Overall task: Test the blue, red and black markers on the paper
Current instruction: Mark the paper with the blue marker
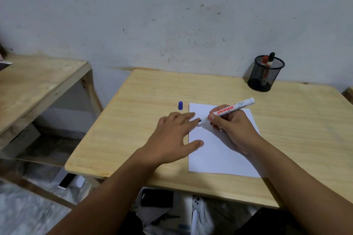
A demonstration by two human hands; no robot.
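A light wooden table (145,101) stands against a marked wall, with a second wooden bench (38,82) to its left. On the table lies a white paper (219,154). The left hand (172,139) rests flat with fingers spread and released, pressing the sheet's left edge. The right hand (231,126) grips an uncapped marker (229,109), tip down on the paper. A black mesh holder (265,74) at the far edge holds two more markers. A blue cap (180,105) stands just beside the paper's far corner.
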